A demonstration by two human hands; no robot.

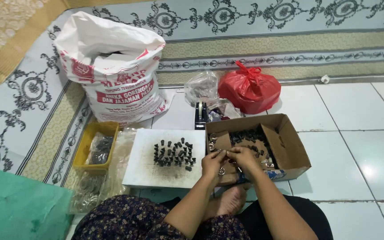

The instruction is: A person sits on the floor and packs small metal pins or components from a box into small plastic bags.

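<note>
Fingers of left hand and right hand are pinched together on a small silvery metal ring piece, just below frame centre, over the open brown cardboard box of small dark parts. Judged step: assembling one piece. Upright small black plastic pieces stand on a white board left of the hands.

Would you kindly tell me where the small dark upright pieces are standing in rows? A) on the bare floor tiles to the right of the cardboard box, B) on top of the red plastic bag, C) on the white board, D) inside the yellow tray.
C: the small dark pieces stand in rows on the white board, left of the cardboard box.
</note>
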